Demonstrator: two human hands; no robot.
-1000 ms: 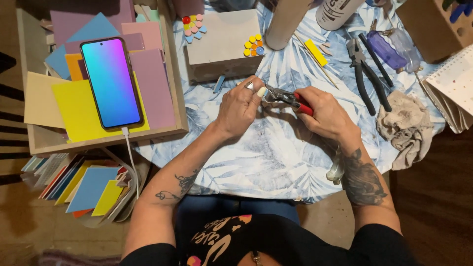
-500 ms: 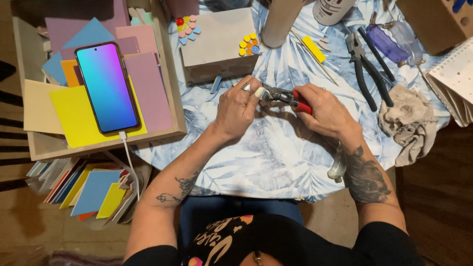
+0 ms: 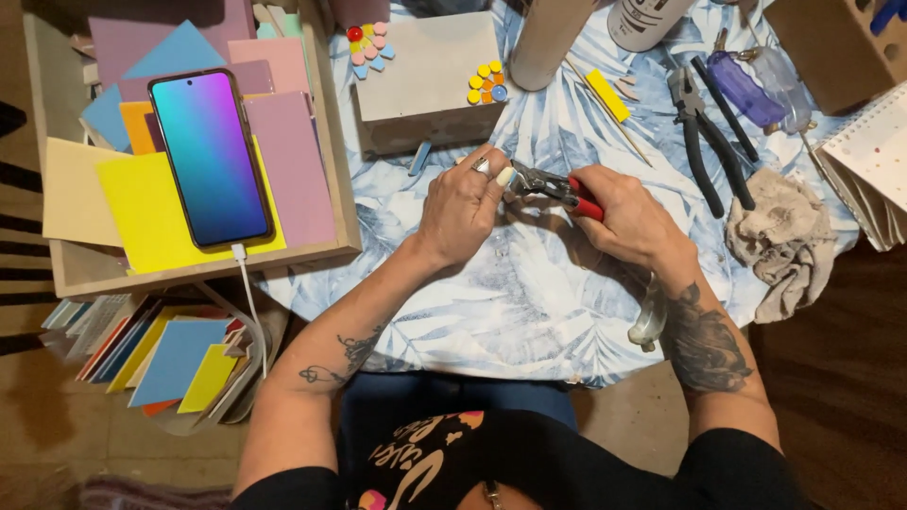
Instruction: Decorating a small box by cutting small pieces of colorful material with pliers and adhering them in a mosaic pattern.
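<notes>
Right hand (image 3: 631, 215) is wrapped around the red handles of a small pair of nippers (image 3: 553, 186), closed grip, metal head pointing left. Left hand (image 3: 463, 203) sits at the head of the tool, fingertips pinched together right against the metal jaws — whatever is pinched there is too small to make out. Ring visible on one left finger. Both hands are over the middle of the table, which is covered by a blue-and-white leaf-print cloth (image 3: 529, 312).

Around them:
- Grey block (image 3: 425, 80) just beyond the left hand, with small coloured tile pieces stuck on two corners — pink/red cluster (image 3: 368, 45) at far left, yellow/orange/blue cluster (image 3: 487, 83) at the right.
- Wooden tray (image 3: 198, 269) at left holding coloured square tiles; a smartphone (image 3: 210, 156) lies on top, screen lit, with a white cable (image 3: 248, 293) plugged into the near end and hanging off the edge.
- More coloured tiles stacked in a rack (image 3: 170, 354) lower down, below the tray.
- Black-handled pliers (image 3: 704, 132) to the right of the right hand, well apart from it, next to a translucent purple tool (image 3: 742, 87).
- Crumpled beige rag (image 3: 779, 236) near the right forearm.
- Yellow strip (image 3: 607, 94) and a thin stick beyond the nippers, near a grey cylinder (image 3: 548, 38).
- Spiral notebook (image 3: 874, 165) at the far right edge.
</notes>
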